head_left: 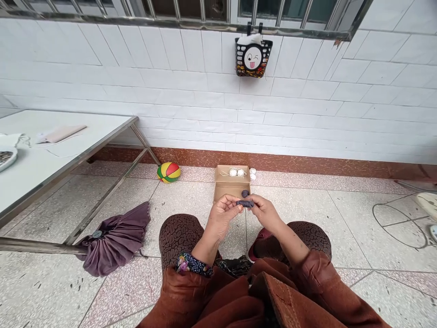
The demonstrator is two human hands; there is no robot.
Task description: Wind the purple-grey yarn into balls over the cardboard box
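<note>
A small dark grey-blue bundle of wound cord (pixel 245 204) is stretched sideways between my hands, above the floor. My left hand (pixel 223 213) pinches its left end between thumb and fingers. At the opposite end, the fingers of my right hand (pixel 265 212) are closed on the same bundle. Just beyond my hands lies an opened cardboard box (pixel 221 188), partly covered by them. A dark round ball (pixel 245 193) of similar colour is in the box. White balls with loose string (pixel 233 172) rest on its far flap, and more white balls (pixel 252 173) sit beside it.
To the left stands a metal-framed table (pixel 102 119) with a pinkish folded item (pixel 66 133) on it. Below are a striped ball (pixel 168 172) and a purple umbrella (pixel 116 241). A black basket (pixel 253 57) hangs on the tiled wall. A wire ring (pixel 399 223) is at right.
</note>
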